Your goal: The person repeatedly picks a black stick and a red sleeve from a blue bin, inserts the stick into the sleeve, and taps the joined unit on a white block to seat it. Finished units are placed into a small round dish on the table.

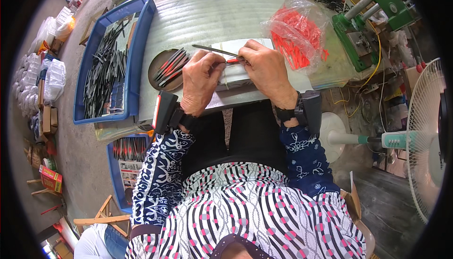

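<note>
Both hands meet over a white block (232, 75) at the table's near edge. My right hand (266, 70) is closed on a long slim dark strip (212, 49), whose free end points left above my left hand. My left hand (202, 77) is closed too, thumb and fingers pinched near a small red-and-black piece (232, 61) between the hands. Fingers hide most of that piece, so its kind is unclear. Beside my left hand sits a round brown dish (155, 72) holding several slim black-and-red pieces (172, 65).
At left stands a blue tray (80, 94) of dark strips (106, 65). A clear bag of red plastic pieces (295, 37) lies at right, near a green machine (351, 42). A second blue tray (115, 179) sits lower left; a fan (427, 141) stands right.
</note>
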`<action>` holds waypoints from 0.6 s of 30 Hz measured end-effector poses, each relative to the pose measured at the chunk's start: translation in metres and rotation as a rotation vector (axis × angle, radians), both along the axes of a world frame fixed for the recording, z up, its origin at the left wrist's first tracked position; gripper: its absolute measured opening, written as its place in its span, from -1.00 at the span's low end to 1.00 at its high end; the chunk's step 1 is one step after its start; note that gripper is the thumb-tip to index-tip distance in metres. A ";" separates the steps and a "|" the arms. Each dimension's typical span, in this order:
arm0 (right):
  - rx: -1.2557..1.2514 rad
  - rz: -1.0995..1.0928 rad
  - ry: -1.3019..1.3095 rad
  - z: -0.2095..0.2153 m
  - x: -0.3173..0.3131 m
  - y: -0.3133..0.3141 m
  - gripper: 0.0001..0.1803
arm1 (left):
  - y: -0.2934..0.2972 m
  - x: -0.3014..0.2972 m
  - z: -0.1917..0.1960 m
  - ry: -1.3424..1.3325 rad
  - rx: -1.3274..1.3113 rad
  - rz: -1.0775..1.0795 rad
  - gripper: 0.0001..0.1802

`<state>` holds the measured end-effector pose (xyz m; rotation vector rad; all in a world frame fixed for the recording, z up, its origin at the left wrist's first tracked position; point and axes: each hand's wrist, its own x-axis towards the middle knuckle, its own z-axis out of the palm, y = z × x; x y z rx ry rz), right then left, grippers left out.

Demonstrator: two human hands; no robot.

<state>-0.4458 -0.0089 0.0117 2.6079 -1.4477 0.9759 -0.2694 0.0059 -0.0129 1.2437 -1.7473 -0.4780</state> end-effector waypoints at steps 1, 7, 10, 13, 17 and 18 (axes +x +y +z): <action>0.011 0.005 -0.018 0.000 0.000 0.000 -0.91 | 0.000 0.000 0.000 -0.018 -0.004 -0.002 -0.90; -0.003 0.009 0.009 -0.001 0.001 0.000 -0.91 | 0.002 -0.001 0.000 0.022 0.027 0.031 -0.89; 0.013 0.016 0.032 -0.001 0.002 0.000 -0.91 | 0.001 -0.001 -0.001 -0.012 -0.057 0.036 -0.87; 0.053 0.020 0.058 0.000 0.002 -0.003 -0.92 | 0.001 -0.001 -0.002 -0.006 -0.050 0.030 -0.88; 0.116 0.022 0.027 0.002 0.002 -0.006 -0.93 | 0.000 -0.001 -0.003 -0.008 -0.046 0.023 -0.89; 0.128 0.015 0.008 0.002 0.002 -0.005 -0.93 | 0.001 -0.001 -0.003 -0.005 -0.040 0.025 -0.89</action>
